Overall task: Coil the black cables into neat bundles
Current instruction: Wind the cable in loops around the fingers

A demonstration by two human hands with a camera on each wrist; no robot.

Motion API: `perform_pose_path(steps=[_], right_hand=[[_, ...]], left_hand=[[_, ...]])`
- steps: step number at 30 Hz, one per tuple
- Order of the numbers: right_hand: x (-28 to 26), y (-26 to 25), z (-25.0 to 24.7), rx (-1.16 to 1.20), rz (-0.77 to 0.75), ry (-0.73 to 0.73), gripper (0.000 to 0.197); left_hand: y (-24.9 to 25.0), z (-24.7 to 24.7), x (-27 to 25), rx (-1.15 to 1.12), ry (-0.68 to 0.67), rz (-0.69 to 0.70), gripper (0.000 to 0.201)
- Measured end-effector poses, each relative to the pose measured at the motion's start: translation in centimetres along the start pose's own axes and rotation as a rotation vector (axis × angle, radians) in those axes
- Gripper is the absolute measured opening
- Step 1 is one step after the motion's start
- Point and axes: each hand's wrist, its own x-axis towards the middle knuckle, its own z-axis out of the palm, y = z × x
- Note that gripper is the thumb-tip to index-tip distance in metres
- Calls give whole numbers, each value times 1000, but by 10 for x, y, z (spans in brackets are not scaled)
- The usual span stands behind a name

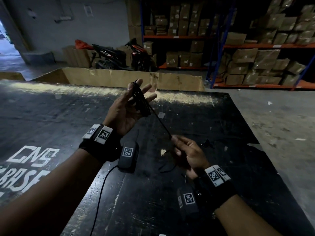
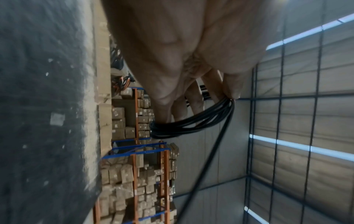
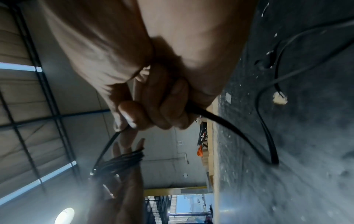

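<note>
Black cable, coiled in loops around straight fingers of left hand, free length gripped taut by clenched right hand, black table beneath.

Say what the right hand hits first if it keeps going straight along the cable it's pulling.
Probably the left hand with the black cable coil wound round its fingers; the right hand points up the taut strand. Depth is uncertain.

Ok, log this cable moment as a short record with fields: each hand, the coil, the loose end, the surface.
left hand: fingers spread, coil wound around them
coil: several black loops
right hand: grips cable, pulled taut to coil
loose end: on table, pale connector
table: black, scuffed
stage: winding unfinished
</note>
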Motion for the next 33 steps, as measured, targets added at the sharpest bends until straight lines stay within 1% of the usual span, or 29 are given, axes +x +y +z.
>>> perform_pose_path(steps=[3,5,6,8,10,12,14,16,18,19,20,22,23,24,26,27,29,31,33], right_hand=[[4,19,-20,-132,70,-68,23],[9,30,-32,-307,96,-90,22],[10,32,-35,-384,100,-78,23],[13,28,-39,-429,84,-7,28],[19,14,-41,-492,-7,70,28],[28,-8,-44,-650,-151,129,17],[35,-34,-44,-801,-277,145,8],[37,-59,-37,-897,-304,116,8],[35,-79,-26,-1022,-322,24,12],[34,-86,-19,-1104,-334,-19,14],[33,-92,-12,-1187,-344,-52,15],[30,-97,1,-1313,-343,-78,16],[27,-98,7,-1352,-339,-77,14],[25,-97,12,-1383,-338,-67,11],[19,-94,19,-1434,-345,-23,6],[16,-92,22,-1447,-351,5,6],[10,-90,26,-1449,-353,35,7],[6,-90,29,-1441,-354,51,10],[0,-87,28,-1370,-385,105,14]], left_hand=[[-2,6,-5,-105,-53,2,40],[-3,15,-10,-163,-137,-21,41],[-4,20,-15,-169,-186,-41,41],[-8,26,-22,-155,-283,-104,42],[-16,25,-29,-160,-359,-185,43],[-22,23,-37,-150,-424,-265,44],[-30,20,-47,-119,-480,-334,50],[-41,17,-57,-24,-500,-364,48],[-53,15,-64,120,-506,-355,39],[-59,15,-66,196,-497,-350,41],[-64,16,-68,250,-474,-355,48],[-69,19,-69,302,-414,-359,58],[-71,20,-68,318,-381,-345,60],[-72,20,-65,335,-340,-335,57],[-71,20,-61,390,-249,-320,39],[-71,19,-59,408,-239,-308,38],[-71,21,-56,460,-253,-294,49],[-72,23,-52,505,-234,-255,53],[-72,22,-48,459,-152,-228,54]])
